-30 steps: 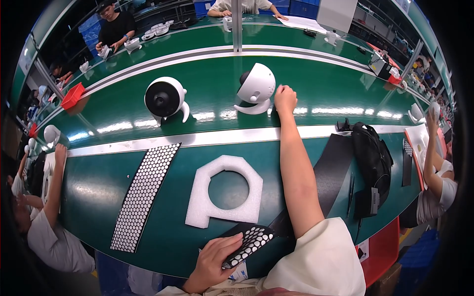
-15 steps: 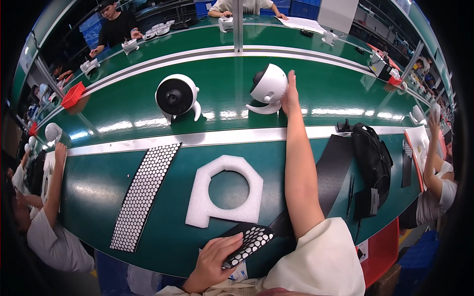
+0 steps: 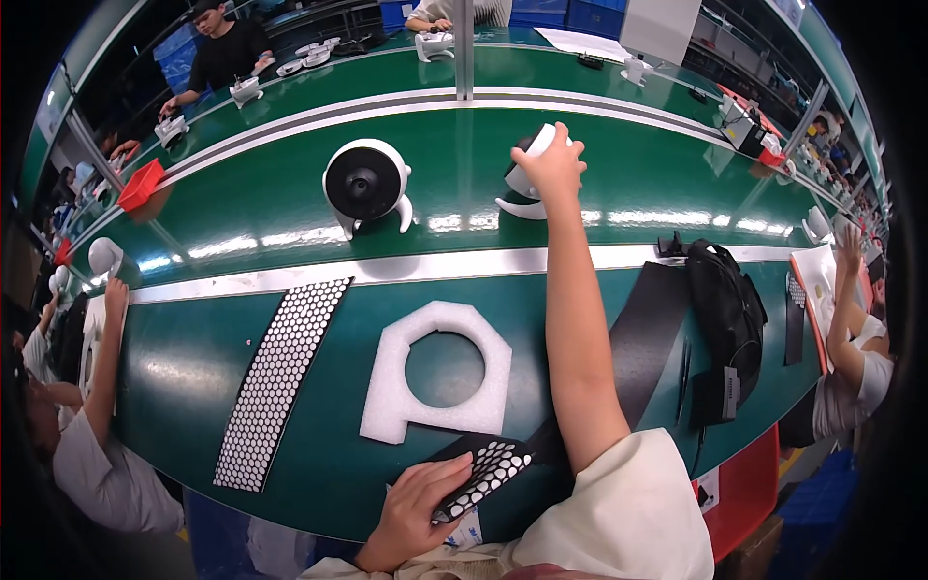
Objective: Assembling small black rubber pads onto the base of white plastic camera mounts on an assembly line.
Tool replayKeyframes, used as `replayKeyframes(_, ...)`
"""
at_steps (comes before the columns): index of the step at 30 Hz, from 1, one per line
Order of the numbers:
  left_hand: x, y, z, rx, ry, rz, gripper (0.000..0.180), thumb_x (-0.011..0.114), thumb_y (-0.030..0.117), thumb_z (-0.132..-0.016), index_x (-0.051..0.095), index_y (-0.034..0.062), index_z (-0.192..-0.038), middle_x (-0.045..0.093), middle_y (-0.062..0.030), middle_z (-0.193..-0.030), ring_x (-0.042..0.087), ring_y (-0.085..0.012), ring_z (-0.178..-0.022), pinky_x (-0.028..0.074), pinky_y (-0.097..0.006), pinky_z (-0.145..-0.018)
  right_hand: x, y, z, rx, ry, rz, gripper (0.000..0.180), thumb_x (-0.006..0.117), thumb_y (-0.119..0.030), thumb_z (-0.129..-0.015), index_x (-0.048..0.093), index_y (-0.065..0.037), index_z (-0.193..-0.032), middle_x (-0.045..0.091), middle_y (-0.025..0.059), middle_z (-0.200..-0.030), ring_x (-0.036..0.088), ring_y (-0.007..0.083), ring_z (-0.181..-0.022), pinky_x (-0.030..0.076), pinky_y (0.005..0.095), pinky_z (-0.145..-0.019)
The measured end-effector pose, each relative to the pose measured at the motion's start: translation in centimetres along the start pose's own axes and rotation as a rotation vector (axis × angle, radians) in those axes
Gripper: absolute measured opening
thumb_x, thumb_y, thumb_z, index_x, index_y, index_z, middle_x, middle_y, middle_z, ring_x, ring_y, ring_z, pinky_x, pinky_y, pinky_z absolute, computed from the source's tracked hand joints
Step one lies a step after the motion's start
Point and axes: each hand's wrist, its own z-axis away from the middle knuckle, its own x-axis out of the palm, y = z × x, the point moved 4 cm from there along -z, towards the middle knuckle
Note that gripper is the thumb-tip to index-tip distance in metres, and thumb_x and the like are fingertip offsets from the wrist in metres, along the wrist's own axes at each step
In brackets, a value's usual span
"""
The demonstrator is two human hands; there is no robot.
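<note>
My right hand [image 3: 555, 166] reaches far across the bench. Its fingers lie spread over the top and side of a white round device with a dark front [image 3: 515, 176], hiding much of it. The device stands on curved white feet. To its left, a similar white ball-shaped device [image 3: 402, 172] faces me with its round black front. Near the front edge, my left hand [image 3: 414, 507] is closed on a bent black sheet of white round stickers [image 3: 491, 476]. A white foam block with a round hole [image 3: 391, 387] lies between my arms.
Flat on the left lies another sticker sheet [image 3: 280, 387]. On the right are a black strip [image 3: 650, 324], a black bag [image 3: 720, 309] and a thin dark tool [image 3: 684, 382]. A metal rail [image 3: 435, 264] borders the green belt [image 3: 261, 198]. Co-workers sit on both sides and opposite.
My right hand has shifted from the right device's side onto its top. Both white devices have moved right along the belt. My left hand keeps its hold on the sheet.
</note>
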Motion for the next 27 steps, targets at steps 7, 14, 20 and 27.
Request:
replayKeyframes(7,-0.1,0.0,0.2,0.028,-0.006,0.012,0.048,0.064,0.003,-0.06,0.052,0.0005,-0.107,0.054,-0.014,-0.111,0.055,-0.029,-0.095,0.041,-0.036,-0.083,-1.7,4.1,-3.2,0.034,0.024,-0.781,0.069,0.07,-0.029,-0.055,0.046,-0.007,-0.116,0.056,0.0161,-0.095,0.058,0.0304,-0.083,0.048,0.0432,-0.071)
replayKeyframes(14,-0.2,0.0,0.7,0.068,0.034,0.021,0.044,0.06,0.001,-0.058,0.056,0.0009,-0.102,0.055,-0.0132,-0.11,0.057,-0.028,-0.091,0.045,-0.034,-0.079,-6.8,-2.8,0.5,-0.039,-0.787,-1.867,0.047,0.046,-0.037,-0.077,0.046,-0.012,-0.117,0.044,0.0128,-0.121,0.041,0.0334,-0.111,0.036,0.0581,-0.086)
replayKeyframes(20,-1.4,-0.5,2.0,-0.016,0.29,0.597,0.033,0.059,0.006,-0.065,0.057,-0.0081,-0.094,0.06,-0.0235,-0.093,0.061,-0.0306,-0.087,0.047,-0.033,-0.077,-10.2,-10.9,8.4,-0.224,-1.481,-1.762,0.048,0.044,-0.043,-0.077,0.052,-0.008,-0.109,0.058,0.0063,-0.099,0.057,0.0197,-0.088,0.046,0.0355,-0.077)
replayKeyframes(27,-2.2,-1.2,1.1,-0.224,0.259,1.348,0.079,0.06,0.035,-0.078,0.018,-0.0094,-0.128,0.03,-0.029,-0.127,0.036,-0.0346,-0.118,0.036,-0.043,-0.093,-4.5,-5.2,20.5,0.24,-1.584,-1.391,0.047,0.045,-0.039,-0.079,0.053,-0.001,-0.105,0.058,0.0125,-0.103,0.058,0.0213,-0.089,0.046,0.0325,-0.081)
